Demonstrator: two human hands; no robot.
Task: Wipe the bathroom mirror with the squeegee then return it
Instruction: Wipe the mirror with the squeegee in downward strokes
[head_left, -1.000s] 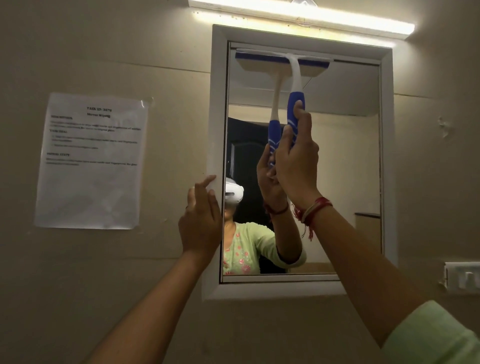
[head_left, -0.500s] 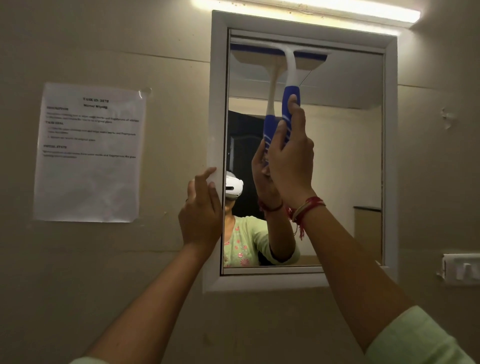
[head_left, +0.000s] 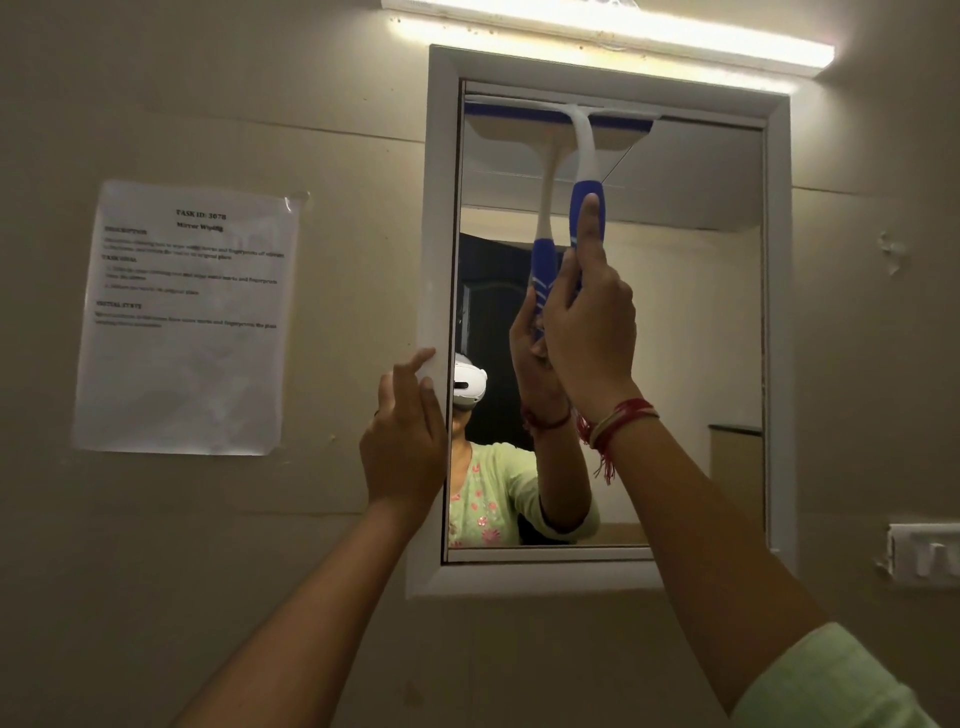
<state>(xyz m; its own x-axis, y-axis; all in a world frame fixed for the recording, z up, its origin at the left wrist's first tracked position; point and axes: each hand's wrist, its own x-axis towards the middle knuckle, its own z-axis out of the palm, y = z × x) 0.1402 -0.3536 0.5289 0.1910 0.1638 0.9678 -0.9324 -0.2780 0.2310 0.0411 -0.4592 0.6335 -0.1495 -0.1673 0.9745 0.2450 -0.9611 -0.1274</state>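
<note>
Mirror (head_left: 675, 364) in white frame on beige wall; paper sheet (head_left: 187, 317) taped left of mirror; squeegee (head_left: 584, 156) blade against glass at mirror top edge; right hand (head_left: 589, 332) closed round blue handle; left hand (head_left: 405, 441) loosely open, fingers resting on mirror left frame

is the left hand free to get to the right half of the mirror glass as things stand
Probably not easily. The left hand rests on the mirror's left frame, and the right hand and forearm, gripping the squeegee, cross the glass between it and the right half. It would have to reach under that arm.
</note>
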